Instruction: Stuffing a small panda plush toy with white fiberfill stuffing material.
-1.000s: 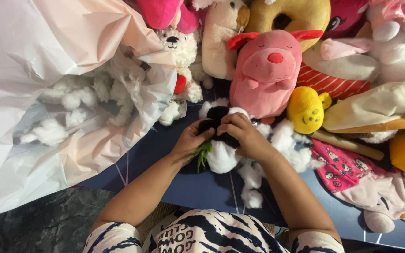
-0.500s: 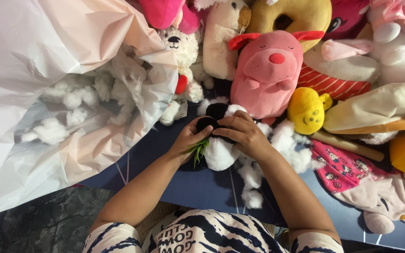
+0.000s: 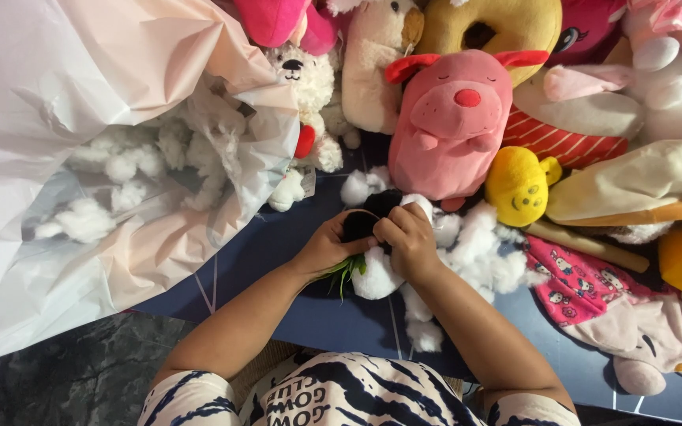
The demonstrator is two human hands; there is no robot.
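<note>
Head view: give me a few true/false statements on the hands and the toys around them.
1. Both hands, the left hand and the right hand, grip a black and white soft toy. True.
2. The pink plush pig lies in the plastic bag. False: it sits among the other toys, beyond the hands.
3. The big plastic bag holds white stuffing. True.
4. The small yellow plush is in the left hand. False: it lies beside the pig, held by no one.

Toy-stuffing workshop: plush toys (image 3: 451, 118) piled, big bag of stuffing (image 3: 120, 158)
</note>
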